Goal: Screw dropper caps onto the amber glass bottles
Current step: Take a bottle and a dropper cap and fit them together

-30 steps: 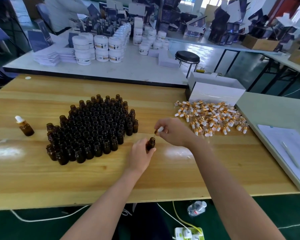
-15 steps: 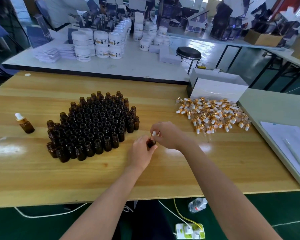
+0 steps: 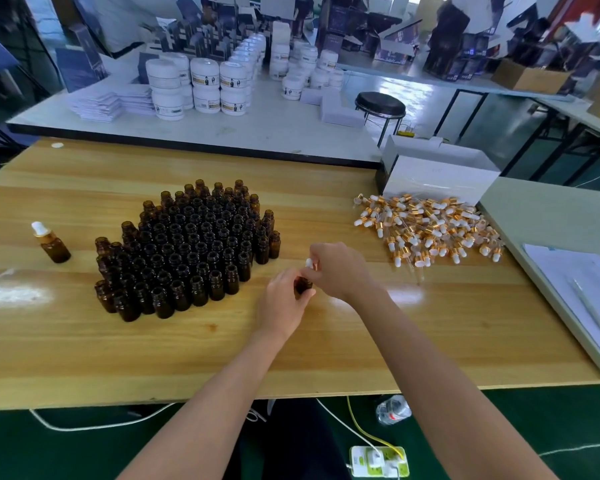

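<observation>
Change: A second ago the right hand (image 3: 340, 268) held the dropper cap (image 3: 309, 263) up above the bottle (image 3: 303, 285). Now the cap sits down on the bottle's neck.
What it means: The cap is in place, so twisting it tight looks like the next job.
Left hand: The left hand (image 3: 284, 303) is wrapped round the little brown bottle. It holds the bottle standing on the desk (image 3: 326, 341), near the middle.
Right hand: Its fingers pinch the cap, and only the white rubber top peeks out.
Waiting: A big bunch of open bottles (image 3: 187, 251) stands just left of the hands, all with no caps (lots more to go). They look empty, but the glass is dark, so I am not sure.
Done: One capped bottle (image 3: 51, 242) stands alone at the left.
Loose caps: The pile of caps (image 3: 426, 230) lies on the desk to the right, not in anything.
Box: The white box (image 3: 437, 180) sits just behind the pile, open on top. What is inside is hidden.
</observation>
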